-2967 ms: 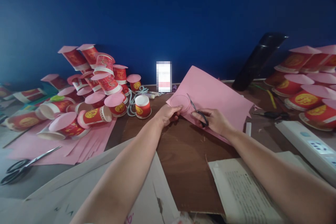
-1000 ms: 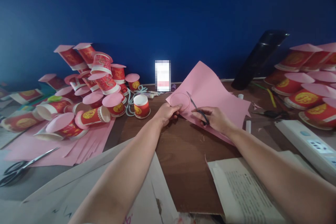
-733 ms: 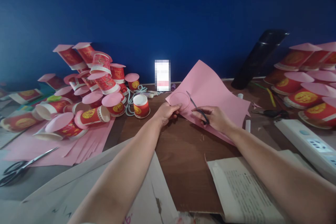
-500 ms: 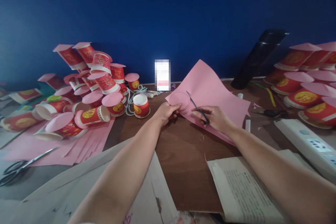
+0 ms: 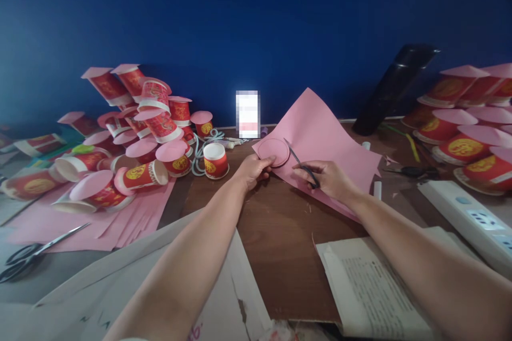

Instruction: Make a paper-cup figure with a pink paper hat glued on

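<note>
A large sheet of pink paper (image 5: 320, 138) is held up at a tilt over the brown table. On its left corner a circle is drawn in a dark line. My left hand (image 5: 256, 169) pinches that corner, with the thumb on top at the circle's lower edge. My right hand (image 5: 326, 178) grips dark-handled scissors (image 5: 300, 159), their blades pointing up and left, close by the circle's right side. Part of the handles is hidden by my fingers. Left of my left hand, a red and white paper cup (image 5: 215, 161) stands on the table.
Many red cups with pink paper tops (image 5: 158, 122) are piled on the left, and more (image 5: 466, 146) at the right. Another pair of scissors (image 5: 36, 250) lies at far left. A black bottle (image 5: 394, 90) leans against the blue wall. A power strip (image 5: 468, 224) and printed papers (image 5: 372, 282) lie at right.
The paper's top corner has shifted slightly to the right and up. Both hands stay nearly in place, still on the paper and the scissors.
</note>
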Available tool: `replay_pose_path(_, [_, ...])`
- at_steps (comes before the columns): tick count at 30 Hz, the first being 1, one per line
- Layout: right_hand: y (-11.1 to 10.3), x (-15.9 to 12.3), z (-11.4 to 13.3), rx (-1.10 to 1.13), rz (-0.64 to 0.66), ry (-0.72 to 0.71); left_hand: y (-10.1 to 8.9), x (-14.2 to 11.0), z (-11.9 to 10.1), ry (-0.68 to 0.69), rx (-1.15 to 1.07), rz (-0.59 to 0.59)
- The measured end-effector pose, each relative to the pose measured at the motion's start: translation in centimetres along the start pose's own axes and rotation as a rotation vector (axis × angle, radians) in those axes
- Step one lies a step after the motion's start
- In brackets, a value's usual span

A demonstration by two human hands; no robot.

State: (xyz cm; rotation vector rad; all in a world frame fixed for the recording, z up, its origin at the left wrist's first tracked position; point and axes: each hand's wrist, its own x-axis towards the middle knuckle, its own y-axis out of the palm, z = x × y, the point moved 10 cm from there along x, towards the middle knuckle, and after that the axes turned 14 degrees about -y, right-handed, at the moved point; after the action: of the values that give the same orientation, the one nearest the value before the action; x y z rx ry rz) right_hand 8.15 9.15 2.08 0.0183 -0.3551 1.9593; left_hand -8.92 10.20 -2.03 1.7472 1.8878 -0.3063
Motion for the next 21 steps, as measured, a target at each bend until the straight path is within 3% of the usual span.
replay_pose_path(21, [-0.07,0.05,0.00,0.004,0.004,-0.031,-0.31,0.10,-0.22,0.023,-0.025,-0.012])
